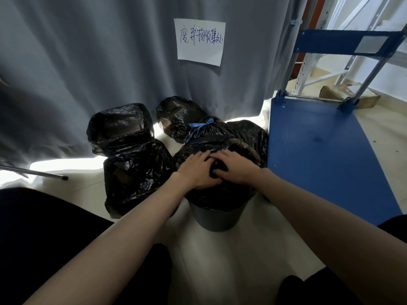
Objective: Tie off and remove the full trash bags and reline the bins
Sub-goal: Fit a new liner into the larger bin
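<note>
Round dark grey plastic bin [217,219]: rim and inside hidden under crumpled black plastic bag [220,194]. Left hand [195,170] and right hand [233,167]: fingers partly sunk in bag folds, grip unclear. Blue flat platform cart [326,155]: cut by right edge. Handwritten white paper sign [200,41]: characters illegible. Dark clothing, lower corners: cut off.
</note>
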